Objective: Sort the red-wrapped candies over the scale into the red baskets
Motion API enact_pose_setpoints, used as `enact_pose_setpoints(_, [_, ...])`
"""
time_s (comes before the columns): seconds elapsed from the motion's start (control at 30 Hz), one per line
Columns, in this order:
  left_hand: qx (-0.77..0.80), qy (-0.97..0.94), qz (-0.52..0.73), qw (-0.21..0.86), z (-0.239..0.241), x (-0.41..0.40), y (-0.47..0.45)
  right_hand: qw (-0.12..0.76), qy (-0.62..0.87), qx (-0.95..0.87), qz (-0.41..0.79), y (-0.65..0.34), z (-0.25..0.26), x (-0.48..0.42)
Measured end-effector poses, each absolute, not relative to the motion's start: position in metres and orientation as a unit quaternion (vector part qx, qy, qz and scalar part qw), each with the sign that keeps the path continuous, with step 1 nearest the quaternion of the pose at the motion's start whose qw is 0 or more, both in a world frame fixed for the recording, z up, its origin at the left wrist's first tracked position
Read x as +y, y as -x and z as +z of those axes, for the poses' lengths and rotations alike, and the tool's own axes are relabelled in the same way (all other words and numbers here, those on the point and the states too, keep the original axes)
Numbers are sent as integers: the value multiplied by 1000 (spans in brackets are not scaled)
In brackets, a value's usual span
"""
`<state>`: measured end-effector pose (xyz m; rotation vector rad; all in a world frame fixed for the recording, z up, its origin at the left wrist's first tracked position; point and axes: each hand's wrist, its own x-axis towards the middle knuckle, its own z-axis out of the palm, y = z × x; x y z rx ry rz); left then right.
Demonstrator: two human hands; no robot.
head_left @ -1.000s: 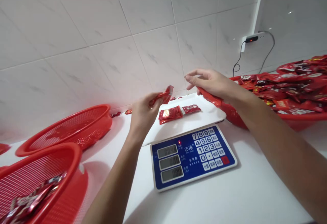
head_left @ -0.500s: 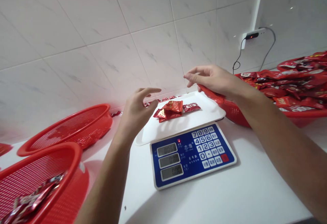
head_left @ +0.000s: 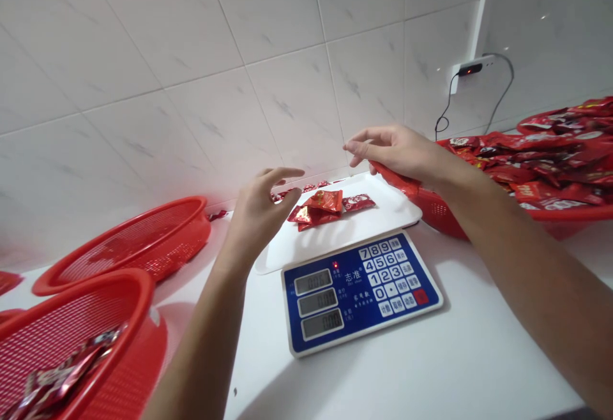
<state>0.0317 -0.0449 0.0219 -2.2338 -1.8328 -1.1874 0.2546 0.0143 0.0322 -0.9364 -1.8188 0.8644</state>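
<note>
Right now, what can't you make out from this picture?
In the head view:
Red packet in the right hand: partly covered by that hand; there may be more than one.
Near left basket: cut off by the left and bottom edges.
Packets at the back: partly hidden by the left hand.
Small lettering on the scale: too small and blurred to read.

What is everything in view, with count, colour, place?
Scale: one, blue and white, centre
Pan packets: about four, red, on scale
Wall-side packets: several, red, behind scale
Right basket: one, red, right, heaped
Farther packets: many, red, upper right
Far left basket: one, red, left
Near left basket: one, red, lower left, packets inside
Cropped objects: two, red, left edge
Socket: one, white, wall
Plug: one, black, socket
Cables: two, dark, socket
Table: one, white, below
Tiled wall: one, whitish, behind
Left hand: one, bare, pan's left
Right hand: one, bare, pan's right, holding red packaging
</note>
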Motion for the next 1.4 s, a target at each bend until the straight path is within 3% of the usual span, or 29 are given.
enact_pose_setpoints(0.57, [-614,704,-356,20,17,-38,-19,456,362,-733,352,-258,31,17])
enact_pose_setpoints(0.83, [-616,756,-217,-51,-2,-20,5,457,354,-729,367,-258,31,17])
enact_pose_setpoints(1.1, [-618,758,-172,-116,-7,-15,5,462,331,-734,371,-259,25,26])
enact_pose_setpoints(1.4, [-647,739,-188,-19,17,-31,38,454,356,-730,366,-260,30,19])
